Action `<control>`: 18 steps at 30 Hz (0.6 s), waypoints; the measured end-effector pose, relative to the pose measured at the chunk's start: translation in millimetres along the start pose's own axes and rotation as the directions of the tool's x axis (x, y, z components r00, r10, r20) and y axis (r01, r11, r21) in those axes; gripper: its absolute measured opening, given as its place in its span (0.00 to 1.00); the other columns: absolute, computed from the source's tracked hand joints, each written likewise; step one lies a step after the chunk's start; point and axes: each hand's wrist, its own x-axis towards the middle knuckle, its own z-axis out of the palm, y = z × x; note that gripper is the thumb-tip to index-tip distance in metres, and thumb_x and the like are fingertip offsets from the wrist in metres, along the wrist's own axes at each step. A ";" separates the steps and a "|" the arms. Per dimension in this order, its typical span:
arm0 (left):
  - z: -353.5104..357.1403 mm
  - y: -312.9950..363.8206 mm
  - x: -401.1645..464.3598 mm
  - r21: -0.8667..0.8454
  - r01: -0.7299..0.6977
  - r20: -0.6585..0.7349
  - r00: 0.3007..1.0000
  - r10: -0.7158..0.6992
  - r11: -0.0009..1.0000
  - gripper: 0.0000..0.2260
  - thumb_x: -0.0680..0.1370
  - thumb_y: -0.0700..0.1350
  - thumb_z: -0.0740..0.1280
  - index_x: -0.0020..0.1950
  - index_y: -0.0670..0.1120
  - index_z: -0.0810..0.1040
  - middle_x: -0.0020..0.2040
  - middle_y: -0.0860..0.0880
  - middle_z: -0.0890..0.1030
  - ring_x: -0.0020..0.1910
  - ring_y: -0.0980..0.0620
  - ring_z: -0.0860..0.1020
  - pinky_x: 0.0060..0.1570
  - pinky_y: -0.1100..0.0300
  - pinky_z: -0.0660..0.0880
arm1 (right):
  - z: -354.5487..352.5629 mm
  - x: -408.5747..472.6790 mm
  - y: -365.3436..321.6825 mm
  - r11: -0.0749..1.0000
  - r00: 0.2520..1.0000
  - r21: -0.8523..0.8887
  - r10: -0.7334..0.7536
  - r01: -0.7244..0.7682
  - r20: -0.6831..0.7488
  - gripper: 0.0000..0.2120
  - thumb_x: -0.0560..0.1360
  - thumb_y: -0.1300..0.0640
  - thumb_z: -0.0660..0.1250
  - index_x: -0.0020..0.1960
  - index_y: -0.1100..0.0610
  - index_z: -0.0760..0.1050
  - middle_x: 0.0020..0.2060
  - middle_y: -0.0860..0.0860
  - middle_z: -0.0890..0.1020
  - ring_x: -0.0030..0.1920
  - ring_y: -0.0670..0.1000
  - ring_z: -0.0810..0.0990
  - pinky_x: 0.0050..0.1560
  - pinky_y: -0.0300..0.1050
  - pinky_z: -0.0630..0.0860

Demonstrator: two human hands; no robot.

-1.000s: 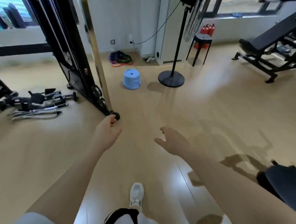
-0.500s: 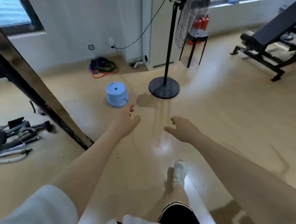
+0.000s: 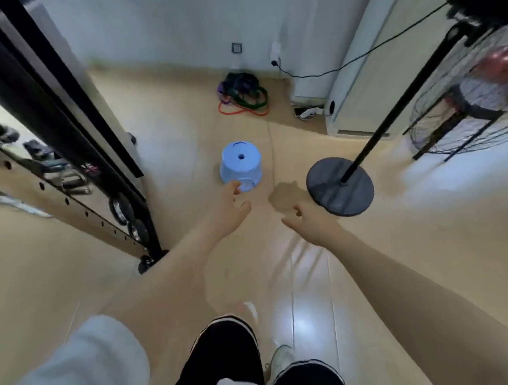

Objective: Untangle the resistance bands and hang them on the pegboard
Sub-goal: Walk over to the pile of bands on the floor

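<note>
Both hands were empty and reaching forward over the wooden floor (image 3: 397, 258). The left hand (image 3: 229, 212) was spread loosely, its fingers (image 3: 232, 190) overlapping in the view the near edge of an upturned pale blue stool (image 3: 241, 163) that stood just beyond it; whether it touched the stool could not be told, though it looked to be in the air. The right hand (image 3: 313, 221) was also slack and holding nothing, thumb pointing inward toward the left hand, with the round dark base of a standing fan (image 3: 340, 186) just beyond it and to its right. The resistance bands (image 3: 241, 94) lay well beyond both hands, past the stool, in a knotted heap of purple, green, black and orange loops on the floor against the wall, close to the white cabinet (image 3: 367, 68) beyond the right hand. To the left of the left hand rose the black frame of a gym machine (image 3: 67, 128). The arms seemed held out this way because the person was walking toward the heap and readying to pick it up, so the task looked barely begun. No pegboard was in view, so where the bands would hang could not be judged.
</note>
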 end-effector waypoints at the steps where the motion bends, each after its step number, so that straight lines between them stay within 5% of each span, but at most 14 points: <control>1: -7.9 -2.3 20.5 0.006 0.018 -0.033 0.999 -0.018 1.000 0.19 0.77 0.41 0.63 0.67 0.43 0.66 0.54 0.51 0.72 0.51 0.51 0.71 0.49 0.64 0.66 | -4.6 26.0 -7.4 0.999 0.999 -0.022 -0.030 0.030 0.013 0.23 0.75 0.41 0.61 0.63 0.55 0.71 0.55 0.50 0.76 0.56 0.53 0.75 0.55 0.47 0.72; 3: -24.5 -8.3 64.8 -0.019 0.046 -0.110 0.993 -0.048 0.999 0.18 0.77 0.39 0.63 0.67 0.41 0.67 0.47 0.54 0.73 0.45 0.53 0.72 0.43 0.68 0.67 | -9.7 78.7 -21.4 0.994 0.995 -0.050 -0.101 0.101 0.013 0.09 0.74 0.40 0.61 0.42 0.44 0.67 0.38 0.41 0.67 0.46 0.50 0.70 0.40 0.41 0.68; 4: -32.9 -11.7 89.0 -0.027 0.062 -0.142 0.988 -0.065 0.998 0.18 0.77 0.40 0.63 0.67 0.41 0.67 0.48 0.54 0.74 0.44 0.54 0.72 0.42 0.69 0.67 | -12.8 102.8 -31.2 0.991 0.992 -0.061 -0.120 0.121 0.029 0.11 0.75 0.42 0.61 0.38 0.44 0.62 0.36 0.40 0.65 0.45 0.50 0.68 0.36 0.39 0.64; 8: -69.7 -31.3 204.7 0.018 0.120 -0.162 0.980 -0.115 0.993 0.23 0.78 0.47 0.63 0.71 0.44 0.62 0.63 0.47 0.72 0.56 0.51 0.72 0.51 0.59 0.69 | -22.8 214.9 -73.4 0.990 0.985 -0.036 -0.132 0.137 0.114 0.17 0.76 0.43 0.60 0.59 0.53 0.70 0.52 0.47 0.73 0.53 0.51 0.73 0.41 0.43 0.67; 11: -115.7 -37.7 298.3 0.042 0.166 -0.163 0.974 -0.157 0.985 0.23 0.77 0.46 0.64 0.71 0.44 0.64 0.64 0.47 0.73 0.60 0.48 0.73 0.56 0.54 0.73 | -34.7 316.2 -113.8 0.993 0.982 -0.002 -0.112 0.114 0.154 0.21 0.75 0.44 0.61 0.60 0.59 0.70 0.56 0.53 0.78 0.56 0.55 0.77 0.49 0.48 0.74; 18: -240.3 7.5 483.3 0.180 0.077 -0.120 0.991 -0.056 0.981 0.23 0.77 0.47 0.64 0.71 0.44 0.64 0.70 0.47 0.67 0.62 0.50 0.72 0.60 0.54 0.71 | -121.7 485.1 -222.8 0.997 0.986 0.076 -0.017 0.004 0.164 0.25 0.77 0.47 0.62 0.68 0.62 0.67 0.62 0.57 0.75 0.60 0.57 0.74 0.55 0.46 0.69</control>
